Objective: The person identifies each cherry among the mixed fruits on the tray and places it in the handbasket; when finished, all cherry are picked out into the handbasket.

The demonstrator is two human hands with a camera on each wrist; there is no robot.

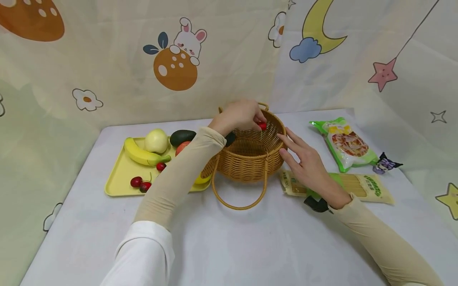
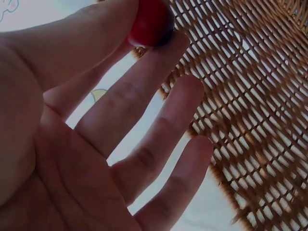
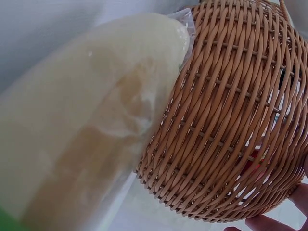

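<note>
My left hand (image 1: 241, 115) reaches over the brown wicker basket (image 1: 243, 167) and pinches a red cherry (image 1: 262, 126) by thumb and fingertips. In the left wrist view the cherry (image 2: 151, 21) sits between thumb and fingers, the other fingers spread beside the woven wall (image 2: 260, 110). With fingers extended, my right hand (image 1: 309, 167) touches the basket's right rim. Its fingertips (image 3: 269, 224) show at the basket's side in the right wrist view. One looped handle (image 1: 239, 208) hangs down in front.
Left of the basket, a yellow tray (image 1: 118, 178) bears a banana (image 1: 143, 155), a pale round fruit (image 1: 156, 141), an avocado (image 1: 181, 137) and cherries (image 1: 136, 182). At right lie a noodle pack (image 1: 372, 187), a green-white food bag (image 1: 348, 143) and a small purple-black figure (image 1: 385, 163).
</note>
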